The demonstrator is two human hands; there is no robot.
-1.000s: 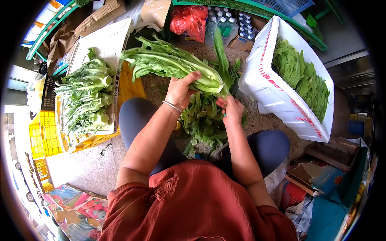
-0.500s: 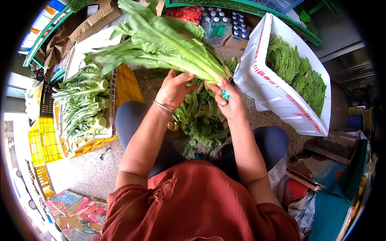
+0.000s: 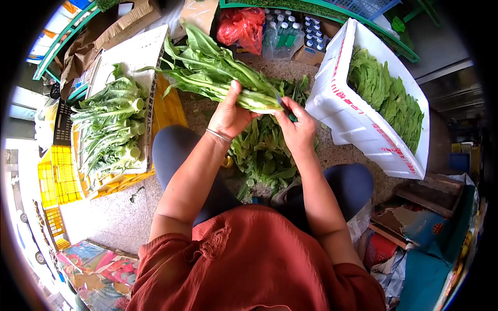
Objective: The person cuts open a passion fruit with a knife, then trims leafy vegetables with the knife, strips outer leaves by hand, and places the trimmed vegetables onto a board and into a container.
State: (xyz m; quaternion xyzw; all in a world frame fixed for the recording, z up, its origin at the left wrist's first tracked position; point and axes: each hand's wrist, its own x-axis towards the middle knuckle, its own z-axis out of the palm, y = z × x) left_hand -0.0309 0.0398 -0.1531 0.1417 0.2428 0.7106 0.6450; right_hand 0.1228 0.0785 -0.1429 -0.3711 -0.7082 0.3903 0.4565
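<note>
A long leafy lettuce (image 3: 223, 78) lies across my left hand (image 3: 231, 115), which is closed around it near the stem end. The leaves point up and to the left, and the pale stem points right. My right hand (image 3: 299, 129) is closed on a small knife (image 3: 280, 102) with a teal handle, mostly hidden by the fingers. Its dark blade is at the lettuce's stem end; whether it cuts in, I cannot tell. Below both hands, a pile of loose green leaves (image 3: 264, 153) covers the floor between my knees.
To the left, several trimmed lettuces (image 3: 116, 127) lie on a white foam lid (image 3: 124, 62) over a yellow crate (image 3: 168, 106). A white foam box (image 3: 363, 116) of leaves tilts at the right. Bottles (image 3: 284, 33) and a red plastic bag (image 3: 240, 28) stand at the back.
The lettuce has come down and turned, with its leaves gathered closer together. My left thumb now lies over it, and the knife's blade shows at the stem end.
</note>
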